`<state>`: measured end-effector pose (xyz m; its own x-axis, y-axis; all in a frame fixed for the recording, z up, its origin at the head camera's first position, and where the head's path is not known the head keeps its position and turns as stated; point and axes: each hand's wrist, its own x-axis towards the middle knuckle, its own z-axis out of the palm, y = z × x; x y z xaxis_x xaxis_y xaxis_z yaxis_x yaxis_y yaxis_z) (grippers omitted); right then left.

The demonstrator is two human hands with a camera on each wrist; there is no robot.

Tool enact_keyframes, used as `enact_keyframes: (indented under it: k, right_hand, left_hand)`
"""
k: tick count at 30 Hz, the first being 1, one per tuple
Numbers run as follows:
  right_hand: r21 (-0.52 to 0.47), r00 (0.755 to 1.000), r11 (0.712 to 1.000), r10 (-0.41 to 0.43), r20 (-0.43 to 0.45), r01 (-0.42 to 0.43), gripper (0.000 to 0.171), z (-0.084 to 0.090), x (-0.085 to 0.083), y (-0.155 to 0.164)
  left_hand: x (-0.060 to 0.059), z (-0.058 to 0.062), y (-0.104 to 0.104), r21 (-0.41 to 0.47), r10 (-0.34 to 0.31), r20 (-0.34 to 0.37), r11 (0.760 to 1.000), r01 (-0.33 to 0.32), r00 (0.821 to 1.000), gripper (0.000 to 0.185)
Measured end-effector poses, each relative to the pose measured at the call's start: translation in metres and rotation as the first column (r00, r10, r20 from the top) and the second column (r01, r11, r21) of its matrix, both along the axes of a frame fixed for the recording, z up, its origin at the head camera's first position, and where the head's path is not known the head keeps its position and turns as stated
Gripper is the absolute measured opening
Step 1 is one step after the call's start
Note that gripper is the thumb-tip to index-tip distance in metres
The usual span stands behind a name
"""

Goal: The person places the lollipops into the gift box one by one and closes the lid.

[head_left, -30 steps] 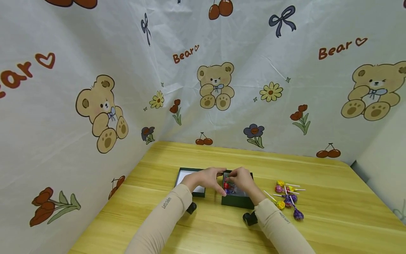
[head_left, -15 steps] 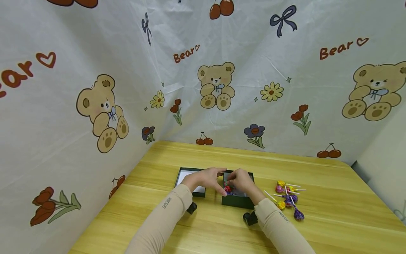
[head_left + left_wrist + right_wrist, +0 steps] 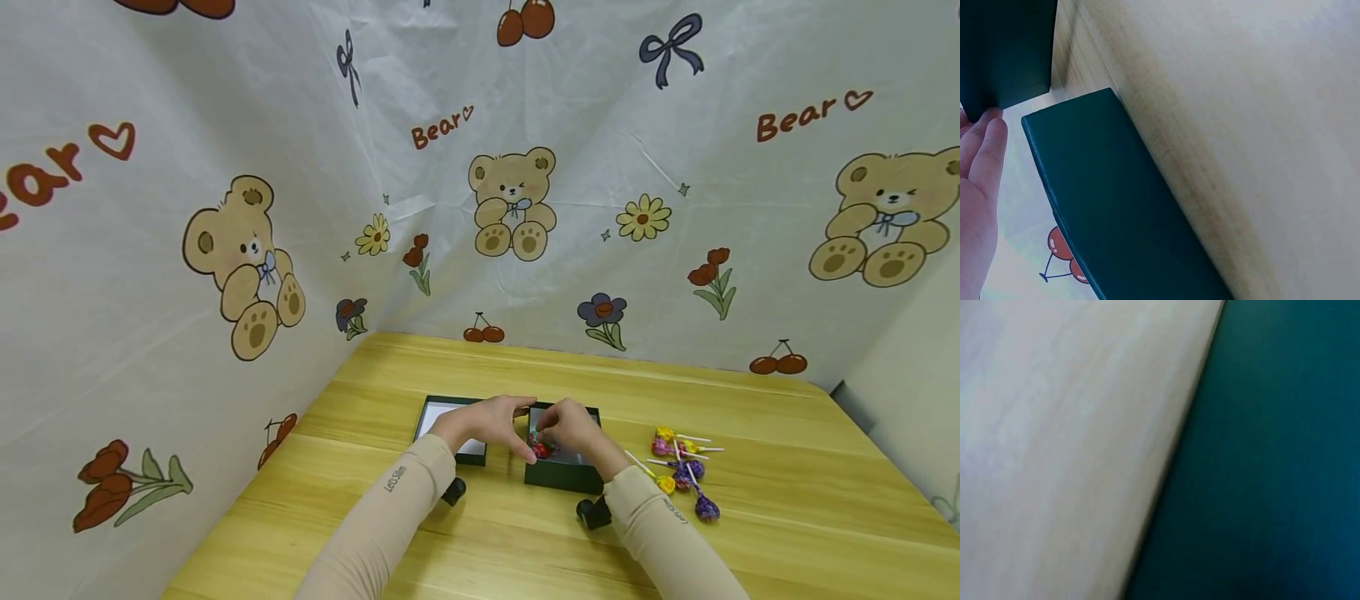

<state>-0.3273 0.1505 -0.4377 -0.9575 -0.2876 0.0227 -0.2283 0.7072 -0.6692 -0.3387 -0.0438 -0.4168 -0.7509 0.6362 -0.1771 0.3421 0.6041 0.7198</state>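
Observation:
My right hand [image 3: 572, 427] reaches into a dark green open box [image 3: 562, 477], its fingers curled down. They appear to pinch a lollipop [image 3: 540, 451] with a red wrapper, whose stick is hidden behind them. At the box's left end, my left hand [image 3: 491, 421] spreads its thumb and fingers apart along the wall. In the left wrist view, the straight left fingers [image 3: 991, 153] touch the box's green side [image 3: 1007, 53]. The right wrist view has only a green wall [image 3: 1272, 462] and the table, with no hand showing.
A shallow box lid [image 3: 469, 459] with a white inside lies left of the box, partly under the left forearm. Several loose lollipops [image 3: 682, 471], yellow, pink and purple, lie on the wooden table [image 3: 525, 550] to the right. A bear-print cloth [image 3: 420, 183] hangs behind.
The red lollipop has shifted slightly toward the near side of the box, and the purple one beneath it is no longer seen. The left hand has stayed in place.

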Motion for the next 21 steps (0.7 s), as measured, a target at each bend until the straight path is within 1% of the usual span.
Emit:
enact_keyframes:
  k: [8,11,14,17,21]
  right_hand:
    - [0.021,1.000,1.000,-0.023,-0.013,0.023,0.008,0.003,0.002,-0.001]
    - [0.010,0.999,1.000,-0.025,-0.029,0.026,0.009,0.008,0.004,0.001]
    - [-0.005,0.998,1.000,-0.016,-0.055,0.016,0.011,0.017,0.007,0.005]
    - [-0.005,0.997,1.000,-0.001,-0.083,0.000,0.013,0.030,0.010,0.012]
    - [-0.001,0.996,1.000,-0.002,-0.090,0.002,0.014,0.048,0.012,0.025]
  left_hand:
    - [0.001,0.000,0.000,0.003,0.006,0.006,1.000,-0.006,1.000,0.108]
    - [0.001,0.000,0.001,0.000,0.005,0.011,1.000,-0.005,1.000,0.107]
    - [0.000,0.001,0.001,0.000,0.005,0.015,1.000,-0.005,1.000,0.106]
    - [-0.001,0.001,0.000,0.001,0.006,0.018,1.000,-0.006,1.000,0.106]
    - [-0.001,0.000,0.000,-0.006,0.007,0.014,1.000,-0.007,1.000,0.107]
